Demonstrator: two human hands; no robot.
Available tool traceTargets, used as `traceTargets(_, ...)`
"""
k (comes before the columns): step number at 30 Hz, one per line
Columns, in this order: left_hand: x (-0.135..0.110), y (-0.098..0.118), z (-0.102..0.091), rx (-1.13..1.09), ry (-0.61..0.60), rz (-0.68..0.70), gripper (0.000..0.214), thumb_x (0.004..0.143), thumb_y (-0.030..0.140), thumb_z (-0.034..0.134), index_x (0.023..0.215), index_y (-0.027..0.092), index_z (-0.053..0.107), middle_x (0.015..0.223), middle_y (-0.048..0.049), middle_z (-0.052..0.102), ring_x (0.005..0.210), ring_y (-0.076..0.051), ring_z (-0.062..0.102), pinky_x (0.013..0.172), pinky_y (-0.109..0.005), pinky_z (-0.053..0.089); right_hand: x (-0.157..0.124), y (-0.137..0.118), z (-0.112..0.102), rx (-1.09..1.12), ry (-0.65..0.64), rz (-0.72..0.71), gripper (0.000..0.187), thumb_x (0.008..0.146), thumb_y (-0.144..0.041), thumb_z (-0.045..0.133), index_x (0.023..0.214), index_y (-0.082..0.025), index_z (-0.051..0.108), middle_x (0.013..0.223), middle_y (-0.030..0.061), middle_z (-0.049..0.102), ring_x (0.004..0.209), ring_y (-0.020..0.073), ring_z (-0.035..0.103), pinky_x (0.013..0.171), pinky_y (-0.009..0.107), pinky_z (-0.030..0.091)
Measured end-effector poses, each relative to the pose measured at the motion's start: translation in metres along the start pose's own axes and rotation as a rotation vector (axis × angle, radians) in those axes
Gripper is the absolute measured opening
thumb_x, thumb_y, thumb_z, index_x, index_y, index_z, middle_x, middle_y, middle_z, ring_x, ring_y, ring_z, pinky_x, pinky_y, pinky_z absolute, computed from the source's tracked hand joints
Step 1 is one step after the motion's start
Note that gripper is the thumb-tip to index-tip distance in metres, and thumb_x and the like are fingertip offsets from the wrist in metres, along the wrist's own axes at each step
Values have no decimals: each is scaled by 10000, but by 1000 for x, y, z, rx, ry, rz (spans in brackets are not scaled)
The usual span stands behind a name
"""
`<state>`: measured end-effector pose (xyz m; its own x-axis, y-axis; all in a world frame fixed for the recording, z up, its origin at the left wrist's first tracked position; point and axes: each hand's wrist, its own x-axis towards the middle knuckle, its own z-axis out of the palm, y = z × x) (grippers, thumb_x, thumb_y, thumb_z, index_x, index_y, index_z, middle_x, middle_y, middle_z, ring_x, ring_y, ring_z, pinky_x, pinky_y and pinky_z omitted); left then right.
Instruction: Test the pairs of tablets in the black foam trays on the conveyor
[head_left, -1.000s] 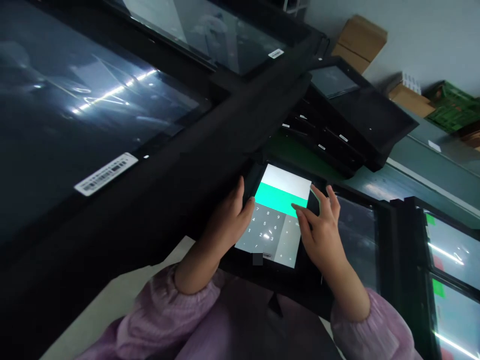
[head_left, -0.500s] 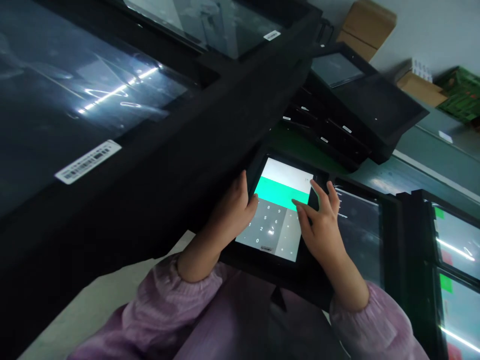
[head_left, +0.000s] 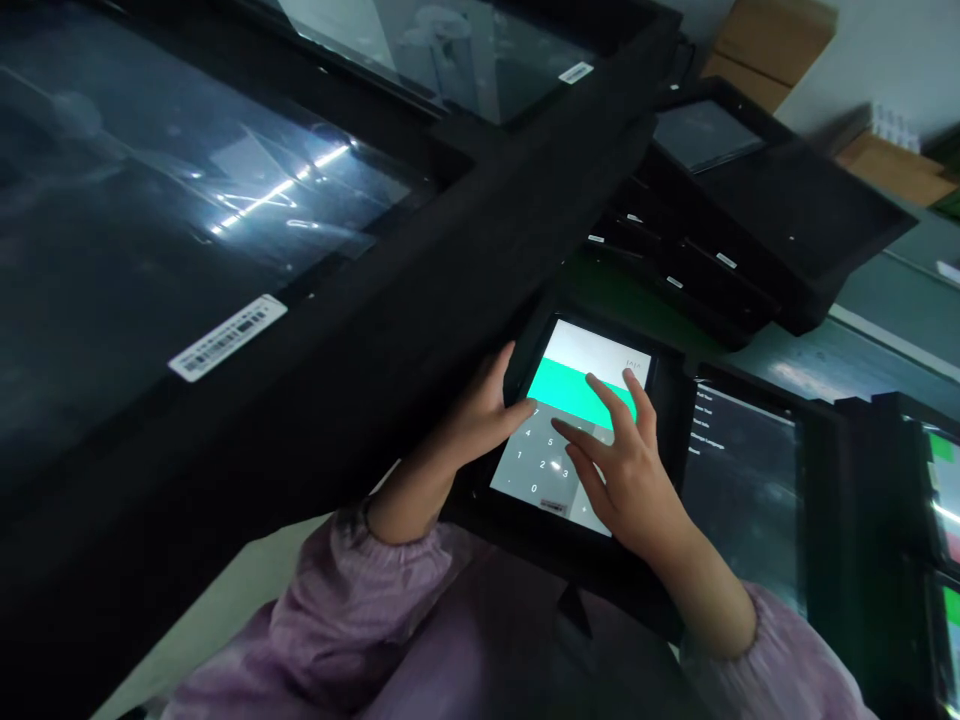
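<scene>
A black-framed touchscreen device (head_left: 514, 470) lies tilted in front of me, lit with a calculator: a white strip, a green band and a grey number pad. At its left edge, my left hand (head_left: 480, 415) grips the frame, thumb on the screen's rim and some fingers hidden. Over the number pad is my right hand (head_left: 634, 475), fingers spread, with the index fingertip at the upper keys. Whether that fingertip touches the glass I cannot tell. Right of the device sits a second screen (head_left: 742, 490) showing a short text menu on dark.
A big black-framed panel (head_left: 360, 330) with a barcode label (head_left: 227, 338) slants across the left. Black units (head_left: 810, 210) are stacked at the back right, near cardboard boxes (head_left: 772, 40). Lit screens (head_left: 946, 480) stand at the right edge.
My right hand has moved from the green band down and left over the number pad. Characters in the white strip have changed. The whole view has shifted, so things appear farther right.
</scene>
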<state>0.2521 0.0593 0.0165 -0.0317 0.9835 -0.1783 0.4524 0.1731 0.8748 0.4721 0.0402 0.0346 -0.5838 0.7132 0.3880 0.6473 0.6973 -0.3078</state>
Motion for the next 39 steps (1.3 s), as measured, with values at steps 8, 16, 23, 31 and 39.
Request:
traceTargets(8, -2, -1, -4, 94, -29, 41, 940, 865, 372, 675, 1678, 145, 262, 1751, -233, 315, 1627, -382, 311, 1324, -592, 268, -7, 24, -19, -79, 256, 229, 345, 1074, -288, 513, 942, -226, 826, 1407, 98, 676, 1539, 414, 410, 1121, 677, 526)
traceTargets(16, -7, 8, -5, 26, -44, -12, 944, 872, 426, 600, 1676, 84, 241, 1766, -242, 269, 1656, -365, 235, 1344, -573, 215, -19, 36, -16, -105, 206, 322, 407, 1074, -394, 513, 894, -241, 845, 1431, 111, 656, 1526, 415, 406, 1131, 713, 502)
traceTargets(23, -6, 11, -3, 77, -30, -26, 943, 855, 392, 578, 1662, 29, 253, 1750, -266, 290, 1650, -378, 249, 1348, -568, 218, -11, 28, -10, -86, 128, 259, 370, 1084, -352, 489, 1097, -262, 847, 1580, 107, 544, 1582, 450, 300, 1187, 798, 385)
traceTargets(31, -4, 10, -2, 31, 18, -75, 835, 889, 322, 573, 1667, 134, 334, 1732, -192, 380, 1636, -352, 302, 1337, -565, 267, -14, 28, -10, -116, 197, 302, 370, 1071, -310, 505, 979, -230, 855, 1536, 111, 597, 1574, 449, 314, 1186, 786, 405)
traceTargets(39, -5, 7, -4, -40, 65, -87, 738, 941, 435, 585, 1635, 234, 436, 1726, -121, 418, 1615, -330, 358, 1322, -557, 300, -30, 27, -37, -158, 259, 338, 348, 1080, -331, 509, 1065, -253, 847, 1594, 82, 560, 1612, 419, 282, 1230, 755, 375)
